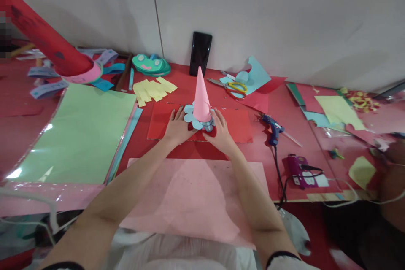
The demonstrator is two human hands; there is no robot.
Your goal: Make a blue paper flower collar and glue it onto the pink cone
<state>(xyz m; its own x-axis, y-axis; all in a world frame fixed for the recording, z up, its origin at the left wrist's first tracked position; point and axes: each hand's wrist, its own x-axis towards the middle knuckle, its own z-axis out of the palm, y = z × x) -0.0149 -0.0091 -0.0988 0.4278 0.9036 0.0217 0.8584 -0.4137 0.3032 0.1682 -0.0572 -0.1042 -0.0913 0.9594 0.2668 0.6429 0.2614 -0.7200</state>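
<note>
A pink paper cone (201, 101) stands upright, point up, with light blue rounded paper petals (189, 115) spread around its base. It is over a red rectangular board (238, 124) on the table. My left hand (179, 128) holds the petals at the cone's left side, fingers pointing forward and thumb near the base. On the opposite side, my right hand (220, 131) curves around the petals and the cone's lower edge. The undersides of the petals and some fingertips are hidden.
Pink paper (190, 194) lies in front of me. Rightward are scissors (236, 88), a blue glue gun (274, 128) with its cord and a purple power box (302, 171). Yellow strips (153, 90), green sheets (82, 135) and another person's red sleeve (47, 33) are leftward. A phone (201, 52) leans on the wall.
</note>
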